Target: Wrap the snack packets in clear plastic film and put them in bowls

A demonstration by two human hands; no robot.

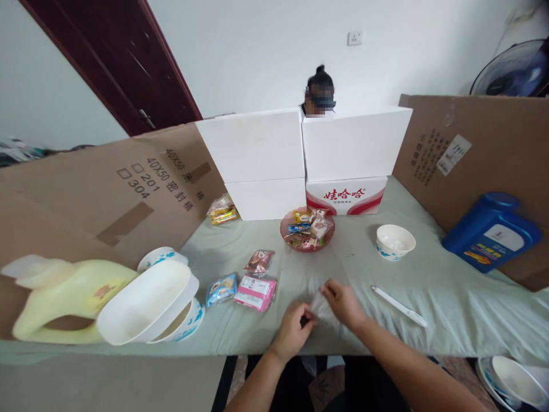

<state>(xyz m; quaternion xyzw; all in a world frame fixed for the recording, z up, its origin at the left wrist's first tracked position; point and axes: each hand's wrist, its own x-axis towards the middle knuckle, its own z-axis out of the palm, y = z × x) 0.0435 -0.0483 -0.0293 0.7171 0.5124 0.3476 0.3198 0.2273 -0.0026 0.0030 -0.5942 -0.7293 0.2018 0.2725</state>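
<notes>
- The left hand [292, 331] pinches one side of a clear plastic bag [323, 309] between thumb and fingers
- The right hand [346, 304] grips the bag's other side, close beside the left
- The bag is at the near part of the cloth-covered table [355, 266], stretched between the two hands
- Left of the hands lie three snack packets: a blue one [222, 289], a pink one [265, 295] and a brown one [259, 261]
- Beyond the hands, a red bowl [285, 239] holds more wrapped snacks [319, 226]
- To the right, a white bowl [389, 250] stands upright, with a slim white tool [401, 308] lying nearer
- A blue jug [493, 237] leans at the far right
- White boxes [261, 149] are stacked at the back, a person [321, 86] behind them
</notes>
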